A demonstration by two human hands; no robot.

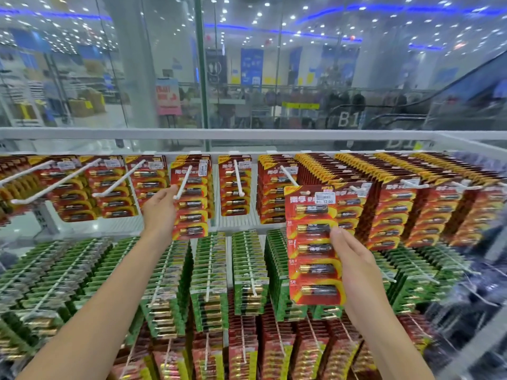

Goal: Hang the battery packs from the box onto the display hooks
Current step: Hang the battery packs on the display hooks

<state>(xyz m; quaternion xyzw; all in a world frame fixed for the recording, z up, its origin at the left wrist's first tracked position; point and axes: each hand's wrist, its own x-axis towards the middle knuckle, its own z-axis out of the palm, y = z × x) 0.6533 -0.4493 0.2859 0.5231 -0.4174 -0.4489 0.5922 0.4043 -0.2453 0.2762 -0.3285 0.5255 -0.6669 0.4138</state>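
1. Right hand (354,267): fingers curled round the right edge of a flat red-and-yellow cardboard blister pack of five batteries (312,242), held upright just in front of the top row, its punched top near the tip of a white wire display hook (288,175); judged not yet threaded
2. Left hand (160,207): thumb and fingers pinch the left edge of a second red card pack (192,204), which hangs on the neighbouring white hook (185,179)
3. Handling (judged): fairly light, weighted by its five cells; the card is stiff yet bendable and the plastic blisters are slick; best held by a side edge, leaving the hang hole free, since that hole could tear if forced
4. Holders: the supply box is out of view; the left top-row hooks carry few red packs and the right ones are filled to the tip; the row below is dense with green card packs (208,270), and more red packs fill the lowest row
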